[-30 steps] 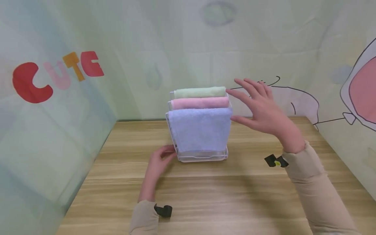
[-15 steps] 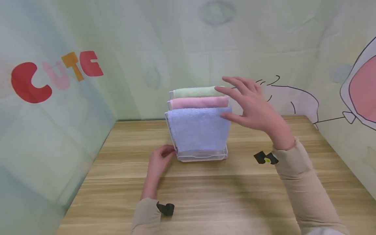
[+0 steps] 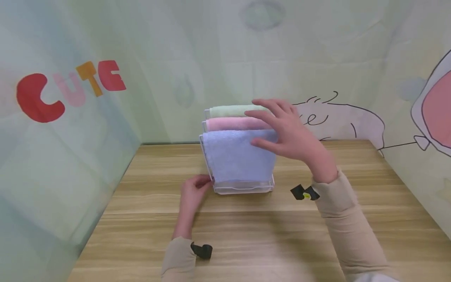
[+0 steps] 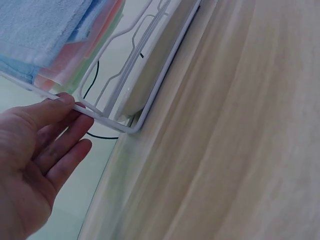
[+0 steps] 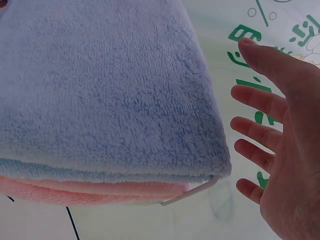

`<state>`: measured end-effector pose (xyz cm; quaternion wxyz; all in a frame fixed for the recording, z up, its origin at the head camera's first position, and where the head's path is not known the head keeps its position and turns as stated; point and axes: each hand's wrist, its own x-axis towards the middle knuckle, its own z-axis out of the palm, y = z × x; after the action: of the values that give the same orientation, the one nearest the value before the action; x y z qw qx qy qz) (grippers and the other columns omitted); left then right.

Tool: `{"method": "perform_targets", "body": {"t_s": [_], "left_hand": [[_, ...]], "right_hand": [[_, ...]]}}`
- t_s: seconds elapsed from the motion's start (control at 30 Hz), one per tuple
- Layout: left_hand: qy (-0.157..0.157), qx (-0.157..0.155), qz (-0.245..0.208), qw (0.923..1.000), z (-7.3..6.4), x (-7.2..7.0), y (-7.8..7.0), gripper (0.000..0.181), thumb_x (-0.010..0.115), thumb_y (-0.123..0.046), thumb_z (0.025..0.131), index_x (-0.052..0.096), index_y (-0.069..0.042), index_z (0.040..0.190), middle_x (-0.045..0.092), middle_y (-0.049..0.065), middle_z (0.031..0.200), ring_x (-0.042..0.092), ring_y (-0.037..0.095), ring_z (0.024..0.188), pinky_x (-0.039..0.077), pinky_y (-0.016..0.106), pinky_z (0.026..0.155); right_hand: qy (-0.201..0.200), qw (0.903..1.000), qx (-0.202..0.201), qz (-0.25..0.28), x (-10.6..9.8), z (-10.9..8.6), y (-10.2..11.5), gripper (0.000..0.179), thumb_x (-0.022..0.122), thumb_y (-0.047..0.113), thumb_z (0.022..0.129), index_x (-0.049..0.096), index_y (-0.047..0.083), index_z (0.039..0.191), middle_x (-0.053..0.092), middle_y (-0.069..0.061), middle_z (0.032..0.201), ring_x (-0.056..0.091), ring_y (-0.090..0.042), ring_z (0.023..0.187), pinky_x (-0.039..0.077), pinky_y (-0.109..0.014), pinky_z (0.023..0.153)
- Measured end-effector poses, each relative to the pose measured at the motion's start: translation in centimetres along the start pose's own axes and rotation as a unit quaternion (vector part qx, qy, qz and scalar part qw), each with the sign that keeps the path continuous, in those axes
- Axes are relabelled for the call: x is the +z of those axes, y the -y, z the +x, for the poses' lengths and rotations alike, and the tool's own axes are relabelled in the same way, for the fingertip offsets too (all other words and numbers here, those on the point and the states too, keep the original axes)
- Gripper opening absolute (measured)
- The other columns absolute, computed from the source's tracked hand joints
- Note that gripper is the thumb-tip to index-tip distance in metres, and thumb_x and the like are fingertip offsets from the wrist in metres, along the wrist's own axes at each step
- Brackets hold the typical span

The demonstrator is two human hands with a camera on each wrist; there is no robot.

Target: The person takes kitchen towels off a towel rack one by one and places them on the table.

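A white wire towel rack (image 4: 107,121) stands on the wooden table, with a shallow tray (image 3: 243,191) at its base. Over its bars hang three folded towels: a blue towel (image 3: 236,156) in front, a pink towel (image 3: 227,123) behind it and a pale green towel (image 3: 229,111) at the back. Thumb and fingers of my left hand (image 3: 192,192) pinch the rack's side wire low on the left. My right hand (image 3: 292,133) is spread open with nothing in it, overlapping the towels' right end in the head view. In the right wrist view it appears beside the blue towel's edge.
The wooden table (image 3: 155,219) extends around the rack. A pale curtain (image 3: 169,58) with printed letters and cartoon drawings hangs behind and along both sides.
My right hand has moved left, from beside the towels' right end to overlapping them, fingers still spread. My left hand keeps its pinch on the rack; rack and towels stay put.
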<state>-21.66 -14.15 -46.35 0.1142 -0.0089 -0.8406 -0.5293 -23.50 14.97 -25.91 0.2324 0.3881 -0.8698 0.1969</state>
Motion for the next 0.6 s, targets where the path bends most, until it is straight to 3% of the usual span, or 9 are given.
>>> {"method": "perform_targets", "body": {"t_s": [0.3,0.6], "left_hand": [[0.018,0.032,0.028,0.9989,0.2,-0.5,0.0,0.013,0.076,-0.007,0.083,0.074,-0.004,0.095,0.077,0.014,0.095,0.072,0.024,0.087,0.057,0.021,0.080],[0.030,0.045,0.034,0.9980,0.7,-0.4,-0.1,0.010,0.076,-0.003,0.082,0.073,-0.002,0.092,0.076,0.015,0.093,0.073,0.026,0.087,0.059,0.024,0.079]], "right_hand": [[-0.006,0.9996,-0.009,0.027,0.9,0.3,0.5,0.054,0.076,0.039,0.086,0.058,0.024,0.135,0.054,-0.005,0.142,0.041,-0.025,0.133,0.028,-0.050,0.104],[-0.010,0.9993,-0.020,0.032,1.2,0.6,0.6,0.060,0.081,0.038,0.080,0.060,0.019,0.133,0.061,-0.002,0.132,0.048,-0.023,0.124,0.036,-0.046,0.102]]}}
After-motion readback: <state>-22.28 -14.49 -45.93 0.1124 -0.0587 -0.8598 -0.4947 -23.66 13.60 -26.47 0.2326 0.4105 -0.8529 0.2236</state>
